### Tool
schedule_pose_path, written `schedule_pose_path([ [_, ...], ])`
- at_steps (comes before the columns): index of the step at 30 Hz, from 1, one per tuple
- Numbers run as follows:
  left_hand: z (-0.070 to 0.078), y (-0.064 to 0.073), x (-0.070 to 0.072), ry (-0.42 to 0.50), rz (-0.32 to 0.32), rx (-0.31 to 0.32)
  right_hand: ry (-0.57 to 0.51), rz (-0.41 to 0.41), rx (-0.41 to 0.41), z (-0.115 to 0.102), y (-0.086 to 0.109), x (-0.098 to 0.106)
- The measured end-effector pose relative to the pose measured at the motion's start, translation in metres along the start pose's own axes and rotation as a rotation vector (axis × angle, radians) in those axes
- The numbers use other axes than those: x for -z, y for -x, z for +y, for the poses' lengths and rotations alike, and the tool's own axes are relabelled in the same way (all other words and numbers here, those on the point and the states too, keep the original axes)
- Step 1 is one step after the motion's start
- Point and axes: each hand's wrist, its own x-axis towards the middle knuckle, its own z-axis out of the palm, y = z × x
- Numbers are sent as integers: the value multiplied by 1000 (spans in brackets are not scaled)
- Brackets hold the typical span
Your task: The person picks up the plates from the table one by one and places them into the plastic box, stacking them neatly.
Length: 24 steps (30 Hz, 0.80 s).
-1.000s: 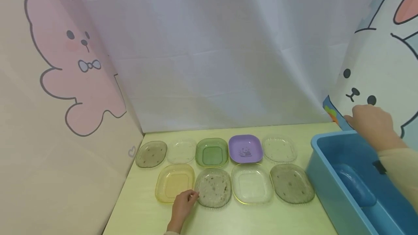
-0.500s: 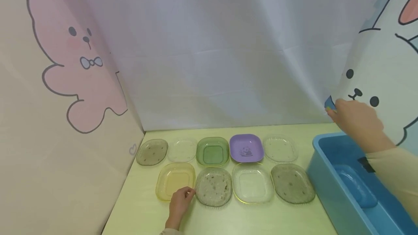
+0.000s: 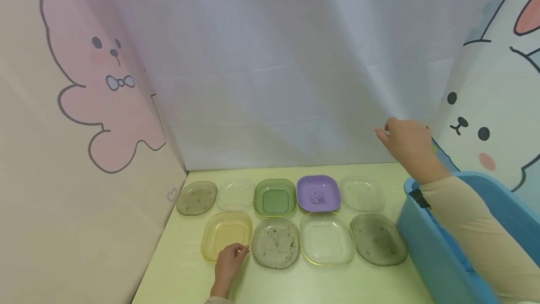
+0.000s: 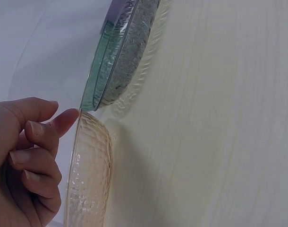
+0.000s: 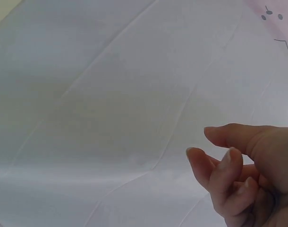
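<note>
My left hand [image 3: 229, 261] hovers at the near right corner of an amber, translucent square dish [image 3: 227, 233]. Its fingers bend loosely and grip nothing in the left wrist view, where a fingertip comes very close to the rim of the amber dish [image 4: 89, 175]; whether it touches cannot be told. Just right of this hand lies a clear grey speckled plate [image 3: 276, 244]. Up in the air, in front of the white cloth backdrop, is my right hand [image 3: 408, 144]. Thumb and fingertips of the right hand [image 5: 248, 175] stand apart with nothing between them.
The front row continues with a clear yellow-rimmed dish [image 3: 326, 239] and a grey plate [image 3: 378, 239]. Behind stand a green dish [image 3: 275, 197], a purple panda dish [image 3: 318, 193] and several clear or grey plates. A deep blue bin [image 3: 426, 252] stands at the right, under the right forearm.
My right hand has swung left from over the blue bin toward the space above the table. The left hand has drawn slightly left, away from the speckled plate. The dishes stay put.
</note>
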Motion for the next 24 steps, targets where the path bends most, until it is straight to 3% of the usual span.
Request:
schedule_pose_path([
  [9, 0, -4, 4, 14, 21, 7, -134, 31, -63, -35, -7, -10],
  [17, -3, -9, 5, 24, 36, -2, -254, 1, -143, -42, -1, -36],
  [20, -3, -9, 5, 32, 34, 0, -283, 40, -169, -40, 6, -53],
  [24, -3, -9, 5, 35, 26, 17, -300, 190, -131, -38, 23, -87],
])
